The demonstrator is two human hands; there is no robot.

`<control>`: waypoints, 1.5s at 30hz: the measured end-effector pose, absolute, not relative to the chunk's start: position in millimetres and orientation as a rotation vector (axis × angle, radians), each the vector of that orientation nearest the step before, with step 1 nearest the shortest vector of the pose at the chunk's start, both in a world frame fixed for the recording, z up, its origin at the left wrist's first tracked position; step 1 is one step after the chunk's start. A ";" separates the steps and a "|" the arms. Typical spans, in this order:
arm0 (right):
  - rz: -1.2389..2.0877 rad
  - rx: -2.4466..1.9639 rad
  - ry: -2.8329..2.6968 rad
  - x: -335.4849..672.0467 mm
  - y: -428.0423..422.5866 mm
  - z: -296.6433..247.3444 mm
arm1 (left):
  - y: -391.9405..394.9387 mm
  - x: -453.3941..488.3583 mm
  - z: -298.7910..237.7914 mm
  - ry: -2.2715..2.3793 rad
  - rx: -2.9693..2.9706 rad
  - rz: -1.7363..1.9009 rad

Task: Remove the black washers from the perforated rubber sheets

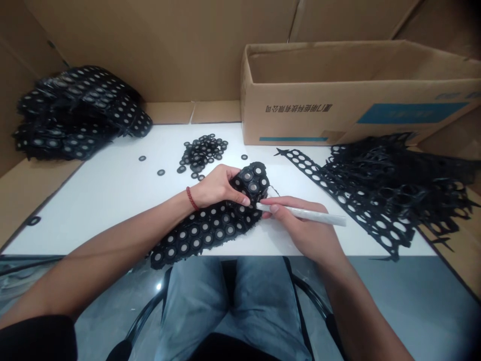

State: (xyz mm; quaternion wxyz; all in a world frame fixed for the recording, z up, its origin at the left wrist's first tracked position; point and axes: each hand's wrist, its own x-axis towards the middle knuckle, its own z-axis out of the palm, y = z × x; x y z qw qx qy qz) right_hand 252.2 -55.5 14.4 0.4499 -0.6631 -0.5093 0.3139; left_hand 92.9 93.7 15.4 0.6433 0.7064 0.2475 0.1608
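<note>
My left hand (218, 188) grips the far end of a black rubber sheet (203, 230) studded with round rings, bending it upward over the white table (112, 185). My right hand (304, 228) holds a thin white stick (304, 213) like a pen, with its tip touching the sheet's bent end next to my left fingers. The rest of the sheet lies toward the table's near edge. A red cord circles my left wrist.
A small pile of loose black rings (203, 153) lies behind my hands. A stack of ring-filled sheets (75, 113) sits at the far left. Punched-out black sheets (394, 185) heap at the right. An open cardboard box (338, 95) stands at the back right.
</note>
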 end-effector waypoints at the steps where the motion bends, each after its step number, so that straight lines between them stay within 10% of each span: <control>1: 0.774 -1.647 -1.261 252.3 -54.9 14.3 | 93.6 93.1 15.0 0.560 1.609 0.377; 45: 0.748 -1.605 -1.228 284.4 -66.7 10.9 | 97.9 122.8 24.5 0.608 1.968 0.177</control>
